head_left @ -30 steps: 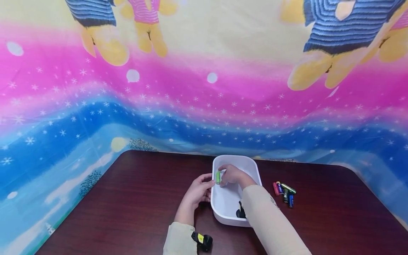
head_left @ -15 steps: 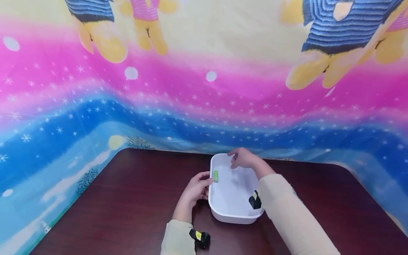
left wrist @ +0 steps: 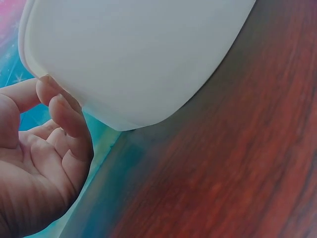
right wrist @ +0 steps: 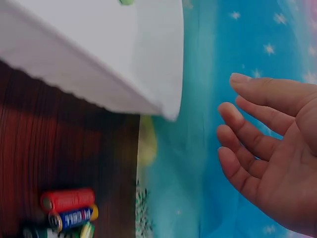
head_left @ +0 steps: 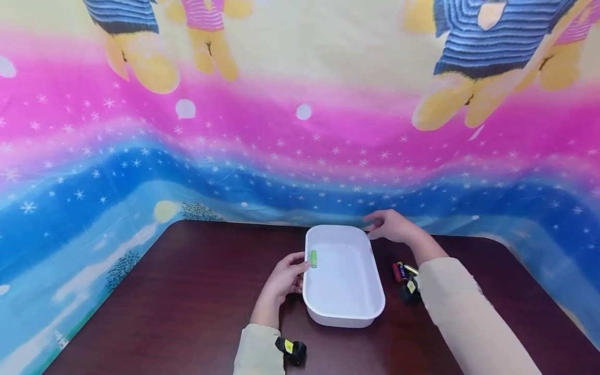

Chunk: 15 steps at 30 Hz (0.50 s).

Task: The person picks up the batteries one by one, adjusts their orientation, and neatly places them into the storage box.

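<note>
A white plastic tub (head_left: 344, 307) with rounded corners sits on the dark wooden table. One green battery (head_left: 313, 259) lies inside it, along the left wall. At the tub's left rim, my left hand (head_left: 286, 276) holds the edge, its thumb at the rim and the other fingers against the outer wall. In the left wrist view, curled fingers (left wrist: 69, 116) meet the tub's side. My right hand (head_left: 394, 226) is in the air just beyond the tub's far right corner. The right wrist view shows that hand (right wrist: 272, 153) relaxed and holding nothing.
Several batteries lie grouped right of the tub, including a red battery (right wrist: 68, 199) and a blue battery (right wrist: 72, 218); the right wrist camera (head_left: 410, 291) partly covers them in the head view. A printed cloth (head_left: 262, 172) hangs behind the table.
My right hand has left the green battery by the tub's left wall, moving up and rightward over the far right rim. The left hand has stayed at the rim.
</note>
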Tool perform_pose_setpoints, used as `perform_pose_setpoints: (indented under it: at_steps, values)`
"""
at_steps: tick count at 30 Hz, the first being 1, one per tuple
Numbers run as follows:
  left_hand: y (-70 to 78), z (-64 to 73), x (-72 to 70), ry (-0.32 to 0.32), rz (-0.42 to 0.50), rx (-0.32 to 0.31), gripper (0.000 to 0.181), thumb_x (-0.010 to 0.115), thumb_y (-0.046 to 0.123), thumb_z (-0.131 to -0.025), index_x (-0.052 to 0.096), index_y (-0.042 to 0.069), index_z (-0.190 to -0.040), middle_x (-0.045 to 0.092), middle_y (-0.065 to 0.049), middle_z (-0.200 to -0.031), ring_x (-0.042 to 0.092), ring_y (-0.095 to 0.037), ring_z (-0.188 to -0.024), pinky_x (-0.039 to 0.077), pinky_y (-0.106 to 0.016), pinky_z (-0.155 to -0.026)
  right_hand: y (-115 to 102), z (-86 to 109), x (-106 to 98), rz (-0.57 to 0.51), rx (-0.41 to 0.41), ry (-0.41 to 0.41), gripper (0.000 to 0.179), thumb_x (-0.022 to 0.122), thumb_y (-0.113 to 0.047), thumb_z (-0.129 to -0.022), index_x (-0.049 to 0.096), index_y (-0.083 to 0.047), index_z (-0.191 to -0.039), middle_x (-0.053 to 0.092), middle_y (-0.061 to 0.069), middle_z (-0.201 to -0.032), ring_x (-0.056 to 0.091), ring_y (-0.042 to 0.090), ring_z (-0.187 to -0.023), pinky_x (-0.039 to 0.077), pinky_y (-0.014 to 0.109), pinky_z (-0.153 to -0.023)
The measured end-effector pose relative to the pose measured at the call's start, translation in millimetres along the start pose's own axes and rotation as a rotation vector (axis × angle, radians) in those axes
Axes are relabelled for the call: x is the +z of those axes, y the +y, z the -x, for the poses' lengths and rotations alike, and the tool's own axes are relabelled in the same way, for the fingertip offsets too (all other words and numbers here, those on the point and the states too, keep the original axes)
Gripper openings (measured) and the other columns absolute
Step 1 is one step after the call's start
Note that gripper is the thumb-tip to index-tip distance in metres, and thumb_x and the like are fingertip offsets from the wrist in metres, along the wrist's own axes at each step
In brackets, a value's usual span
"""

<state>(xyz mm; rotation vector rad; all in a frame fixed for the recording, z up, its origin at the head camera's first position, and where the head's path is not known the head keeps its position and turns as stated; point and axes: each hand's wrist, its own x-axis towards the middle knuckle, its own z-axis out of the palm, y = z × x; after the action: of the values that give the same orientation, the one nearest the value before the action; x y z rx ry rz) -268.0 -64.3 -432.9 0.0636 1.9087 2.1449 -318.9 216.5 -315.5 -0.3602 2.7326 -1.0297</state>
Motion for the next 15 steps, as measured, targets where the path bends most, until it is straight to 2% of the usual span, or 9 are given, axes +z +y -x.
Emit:
perform_pose_setpoints:
  at_steps: [9,15]
  values:
    - [-1.6,-0.8,-0.2,0.001,0.004,-0.002,0.047,0.057,0.019,-0.091,0.043,0.005,-0.133,0.052,-0.002,-0.065,0.046,-0.009,-0.048,0.044,-0.022,-0.045,28.4,22.5,-16.6,-0.025,0.018,0.034,0.053,0.069,-0.016,-0.083,0.049,0.005,-0.127,0.059,0.015,-0.102,0.055,0.028,-0.095,0.046,0.045,-0.084]
    - [-1.0,-0.8,0.6,0.002,0.009,-0.006,0.048,0.058,0.019,-0.090,0.043,0.005,-0.133,0.052,-0.001,-0.065,0.046,-0.010,-0.049,0.044,-0.022,-0.045,51.4,36.4,-22.0,-0.030,0.008,0.034,0.054,0.069,-0.016,-0.083,0.049,0.008,-0.127,0.060,0.015,-0.103,0.057,0.026,-0.093,0.049,0.039,-0.078]
